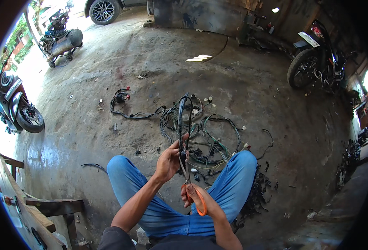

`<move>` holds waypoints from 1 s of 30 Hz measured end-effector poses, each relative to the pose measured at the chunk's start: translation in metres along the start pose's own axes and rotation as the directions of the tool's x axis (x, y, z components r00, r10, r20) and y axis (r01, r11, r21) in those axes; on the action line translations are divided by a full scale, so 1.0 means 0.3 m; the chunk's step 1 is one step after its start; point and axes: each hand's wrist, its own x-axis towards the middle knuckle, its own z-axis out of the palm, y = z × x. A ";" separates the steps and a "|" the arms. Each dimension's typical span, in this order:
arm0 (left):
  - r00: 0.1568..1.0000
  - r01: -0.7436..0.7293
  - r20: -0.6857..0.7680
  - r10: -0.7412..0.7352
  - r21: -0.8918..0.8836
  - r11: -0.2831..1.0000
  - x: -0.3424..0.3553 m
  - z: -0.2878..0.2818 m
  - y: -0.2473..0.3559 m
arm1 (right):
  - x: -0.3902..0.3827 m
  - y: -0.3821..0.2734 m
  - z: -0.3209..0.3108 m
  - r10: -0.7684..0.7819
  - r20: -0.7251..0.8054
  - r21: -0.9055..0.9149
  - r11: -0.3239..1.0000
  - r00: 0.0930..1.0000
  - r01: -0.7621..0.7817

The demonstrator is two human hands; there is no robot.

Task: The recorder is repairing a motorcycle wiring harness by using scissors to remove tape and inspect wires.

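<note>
Between my knees, my left hand (170, 160) is closed around a bundle of black-wrapped wires. The held part of this wiring harness (180, 118) rises in a loop, and the rest lies tangled on the floor beyond. My right hand (193, 196) grips a pair of scissors by their orange handles (202, 203). The metal blades (185, 170) point away from me and reach the harness just below my left fingers. Whether the blades are apart or closed on the wrapping is too small to tell.
Loose wires with white connectors (244, 128) spread over the concrete floor, and black scraps (257, 193) lie by my right knee. A wooden bench (53, 204) stands at left. Motorcycles (19, 104) are parked at both sides, with an air compressor (63, 43) at the far left.
</note>
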 end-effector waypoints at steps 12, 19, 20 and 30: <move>0.999 0.012 0.044 -0.017 0.100 0.995 0.003 -0.028 -0.036 | 0.037 0.017 -0.007 -0.012 -0.030 0.097 0.995 0.999 0.015; 1.000 0.027 -0.001 -0.027 0.116 0.993 0.001 -0.002 -0.036 | 0.036 0.014 -0.030 -0.053 -0.085 0.121 0.991 0.995 0.063; 0.997 0.000 0.074 -0.008 0.101 0.995 0.004 -0.022 -0.039 | 0.037 0.005 -0.032 -0.054 -0.084 0.121 0.991 0.995 0.064; 1.000 -0.023 0.008 0.022 0.115 0.993 0.012 -0.019 -0.024 | 0.176 0.005 -0.137 -0.196 -0.571 -0.361 0.932 0.797 -0.029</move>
